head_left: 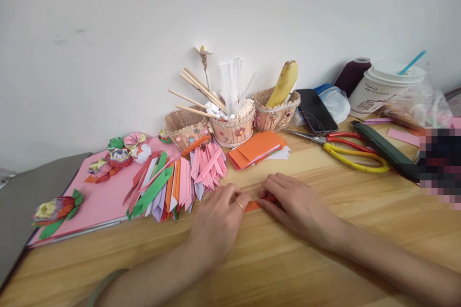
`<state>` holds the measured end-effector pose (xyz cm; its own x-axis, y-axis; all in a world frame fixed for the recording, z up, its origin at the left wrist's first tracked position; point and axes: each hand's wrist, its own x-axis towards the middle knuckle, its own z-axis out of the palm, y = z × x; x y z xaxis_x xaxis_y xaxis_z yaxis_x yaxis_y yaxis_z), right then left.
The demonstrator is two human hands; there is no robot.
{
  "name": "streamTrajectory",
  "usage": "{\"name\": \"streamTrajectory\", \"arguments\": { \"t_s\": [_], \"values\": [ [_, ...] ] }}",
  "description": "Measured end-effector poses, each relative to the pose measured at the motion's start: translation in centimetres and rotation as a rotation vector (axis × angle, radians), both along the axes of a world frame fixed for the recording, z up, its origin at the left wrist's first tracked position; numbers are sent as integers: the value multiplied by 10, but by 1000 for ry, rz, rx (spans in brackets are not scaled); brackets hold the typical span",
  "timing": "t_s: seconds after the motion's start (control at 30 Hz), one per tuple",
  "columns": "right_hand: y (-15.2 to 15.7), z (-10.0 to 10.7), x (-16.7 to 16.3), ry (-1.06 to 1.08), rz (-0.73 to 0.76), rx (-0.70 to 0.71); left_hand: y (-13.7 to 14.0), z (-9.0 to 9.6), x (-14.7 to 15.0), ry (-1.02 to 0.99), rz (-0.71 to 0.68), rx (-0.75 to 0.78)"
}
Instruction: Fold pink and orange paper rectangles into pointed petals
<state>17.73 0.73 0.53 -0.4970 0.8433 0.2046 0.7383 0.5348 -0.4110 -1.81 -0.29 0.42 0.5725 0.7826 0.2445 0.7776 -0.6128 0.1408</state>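
Note:
Between my two hands a small strip of orange paper (252, 206) lies low against the wooden table. My left hand (220, 216), with a ring on one finger, has its fingers closed at the strip's left end. At the other end, my right hand (290, 201) pinches the paper between thumb and fingers. Most of the strip is hidden under the fingers. Just left of my left hand are several folded paper strips (185, 180) in pink, orange, green and white. A stack of orange paper pieces (256, 148) rests beyond my hands.
Decorated baskets (234, 130) with sticks, straws and a banana (284, 84) stand along the wall. Scissors (355, 153), a green box cutter (387, 151), a phone (317, 111) and a white tub (385, 88) are at right. Paper flowers (120, 156) sit on pink sheets (90, 199) at left.

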Motion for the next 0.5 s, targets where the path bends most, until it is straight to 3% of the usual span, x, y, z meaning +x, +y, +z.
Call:
{"name": "streamTrajectory", "arguments": {
  "t_s": [0.17, 0.5],
  "values": [
    [3, -2, 2, -5, -44, -1, -4, 1, -1, 122, -239, 306],
    [8, -3, 16, 27, -90, -43, -19, -4, -9, 261, -199, 476]
  ]
}}
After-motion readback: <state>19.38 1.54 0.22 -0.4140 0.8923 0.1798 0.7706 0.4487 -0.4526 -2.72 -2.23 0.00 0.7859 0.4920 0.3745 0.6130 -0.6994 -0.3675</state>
